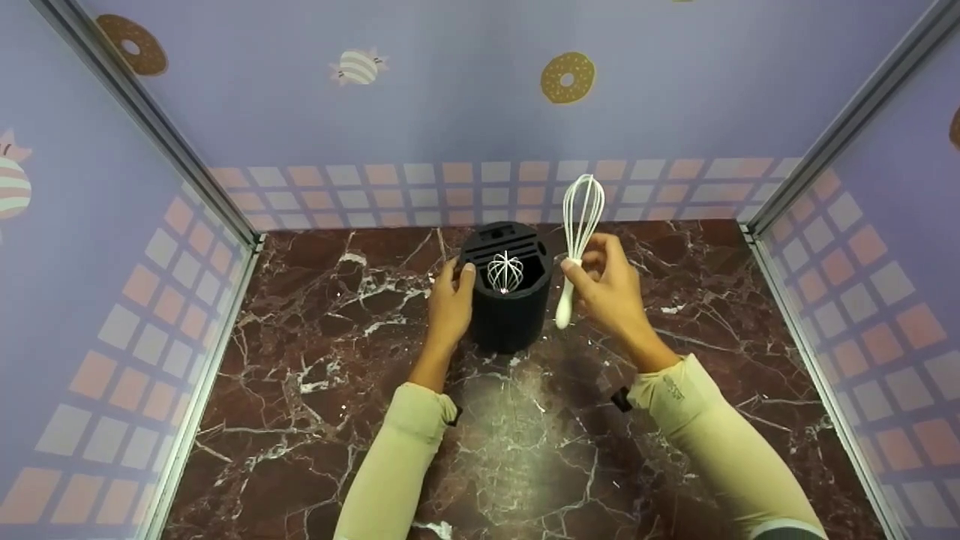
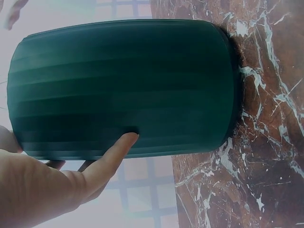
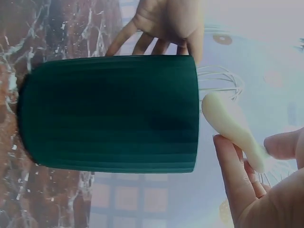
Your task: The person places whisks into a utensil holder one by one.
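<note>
A round utensil holder (image 1: pixel 510 322), black in the head view and dark green in the wrist views, stands upright on the marbled surface. Its top has several slots and a larger opening, where a whisk (image 1: pixel 505 271) sits with its wire loops up; its handle is hidden inside. My left hand (image 1: pixel 450 304) rests its fingers and thumb against the holder's left side. Just right of the holder, my right hand (image 1: pixel 607 285) pinches a second, cream-coloured whisk (image 1: pixel 565 304) near the top of its handle. That whisk's loops point up and its handle end (image 3: pixel 216 111) hangs down.
Dark red marbled tabletop (image 1: pixel 300 450) spreads around the holder. A purple back wall (image 1: pixel 465 97) with a checked border rises behind it. Similar panels enclose the left (image 1: pixel 75 262) and right sides, with metal edging at the corners.
</note>
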Demonstrator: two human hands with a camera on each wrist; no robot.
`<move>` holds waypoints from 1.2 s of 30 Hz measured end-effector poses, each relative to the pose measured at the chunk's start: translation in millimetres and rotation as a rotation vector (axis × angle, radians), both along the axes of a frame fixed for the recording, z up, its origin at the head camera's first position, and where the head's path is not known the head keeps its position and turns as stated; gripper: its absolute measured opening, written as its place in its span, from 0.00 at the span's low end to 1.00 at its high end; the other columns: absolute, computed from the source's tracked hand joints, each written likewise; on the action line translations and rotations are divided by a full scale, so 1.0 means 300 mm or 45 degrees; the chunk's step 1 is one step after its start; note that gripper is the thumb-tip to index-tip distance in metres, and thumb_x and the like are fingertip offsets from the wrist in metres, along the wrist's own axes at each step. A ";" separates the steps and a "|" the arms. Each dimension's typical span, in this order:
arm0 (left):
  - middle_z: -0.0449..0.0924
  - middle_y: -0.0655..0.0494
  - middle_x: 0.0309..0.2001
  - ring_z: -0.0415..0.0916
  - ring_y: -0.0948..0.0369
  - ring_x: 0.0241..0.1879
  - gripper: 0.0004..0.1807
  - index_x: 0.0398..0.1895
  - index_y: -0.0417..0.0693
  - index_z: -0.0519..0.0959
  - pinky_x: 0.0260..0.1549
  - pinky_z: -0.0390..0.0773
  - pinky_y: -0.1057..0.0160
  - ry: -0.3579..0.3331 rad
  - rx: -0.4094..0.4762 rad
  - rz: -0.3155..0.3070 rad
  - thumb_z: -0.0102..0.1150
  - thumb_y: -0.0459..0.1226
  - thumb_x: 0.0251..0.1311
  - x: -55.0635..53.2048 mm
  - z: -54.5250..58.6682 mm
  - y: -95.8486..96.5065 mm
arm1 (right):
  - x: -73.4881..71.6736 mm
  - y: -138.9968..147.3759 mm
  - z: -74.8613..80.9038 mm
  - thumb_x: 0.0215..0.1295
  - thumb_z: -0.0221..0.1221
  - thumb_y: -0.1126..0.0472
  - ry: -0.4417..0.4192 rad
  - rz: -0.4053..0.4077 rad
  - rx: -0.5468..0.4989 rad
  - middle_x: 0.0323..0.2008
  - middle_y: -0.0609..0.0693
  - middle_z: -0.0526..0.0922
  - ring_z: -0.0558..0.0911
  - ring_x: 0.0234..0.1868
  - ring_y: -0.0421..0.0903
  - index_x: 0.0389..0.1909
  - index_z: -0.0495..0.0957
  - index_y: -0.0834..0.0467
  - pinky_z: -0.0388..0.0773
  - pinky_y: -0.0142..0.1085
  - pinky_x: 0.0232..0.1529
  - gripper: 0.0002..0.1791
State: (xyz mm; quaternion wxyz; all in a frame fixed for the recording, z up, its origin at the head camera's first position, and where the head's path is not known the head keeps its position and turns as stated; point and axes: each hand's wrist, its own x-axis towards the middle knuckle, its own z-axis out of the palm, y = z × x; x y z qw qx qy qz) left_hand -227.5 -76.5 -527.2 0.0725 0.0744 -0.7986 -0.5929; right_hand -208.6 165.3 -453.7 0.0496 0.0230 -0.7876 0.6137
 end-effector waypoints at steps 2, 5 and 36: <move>0.73 0.39 0.67 0.76 0.45 0.65 0.27 0.71 0.47 0.71 0.65 0.74 0.48 -0.003 0.000 0.002 0.47 0.50 0.77 -0.001 0.000 0.000 | -0.012 -0.010 0.012 0.67 0.67 0.58 0.012 0.000 -0.003 0.43 0.55 0.84 0.84 0.29 0.44 0.63 0.69 0.57 0.84 0.44 0.22 0.27; 0.73 0.39 0.67 0.76 0.45 0.65 0.28 0.72 0.47 0.71 0.65 0.74 0.48 -0.011 -0.003 0.005 0.47 0.51 0.77 0.000 0.000 0.000 | -0.032 -0.026 0.025 0.67 0.66 0.58 0.035 -0.002 -0.003 0.43 0.55 0.84 0.85 0.30 0.47 0.63 0.68 0.58 0.85 0.43 0.23 0.27; 0.76 0.42 0.65 0.78 0.47 0.64 0.26 0.70 0.47 0.73 0.63 0.76 0.49 0.025 0.016 -0.006 0.48 0.50 0.77 -0.003 -0.004 -0.002 | -0.165 -0.127 -0.032 0.67 0.65 0.61 0.314 0.003 0.069 0.47 0.55 0.85 0.89 0.41 0.49 0.62 0.68 0.60 0.87 0.38 0.35 0.26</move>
